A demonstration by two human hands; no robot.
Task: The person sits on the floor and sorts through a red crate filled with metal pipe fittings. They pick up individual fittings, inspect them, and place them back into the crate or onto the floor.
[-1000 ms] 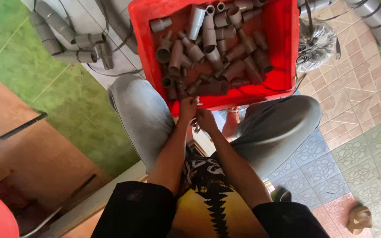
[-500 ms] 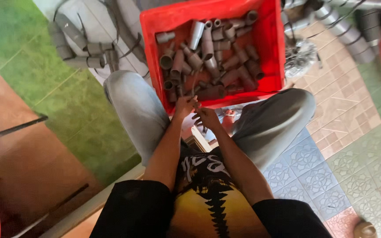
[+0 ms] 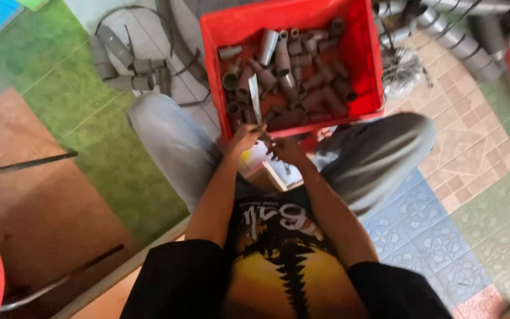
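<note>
Your left hand (image 3: 244,139) and right hand (image 3: 284,150) are close together just below the near rim of the one red crate (image 3: 367,65), nearly touching. The left is clamped on the lower end of a thin metal blade (image 3: 255,100) that sticks up and away from you over the crate. The right hand's fingers are curled, but you can't tell from here whether they grip anything.

Counts: one crate, one blade, two hands. Grey pipe fittings (image 3: 290,77) in the crate: roughly twenty-plus, piled and overlapping, so no exact count. Loose fittings on floor (image 3: 119,65) up-left of your left hand: about five. A run of larger grey pipes (image 3: 455,29) up-right of your right hand: at least four.

Edges and room: the crate's near rim sits just beyond your fingertips, its right wall well right of your right hand. Your knees (image 3: 379,153) bracket both hands tightly. Open tiled floor (image 3: 444,236) lies right and behind your right hand; a dark rod (image 3: 25,165) lies well left of your left hand.
</note>
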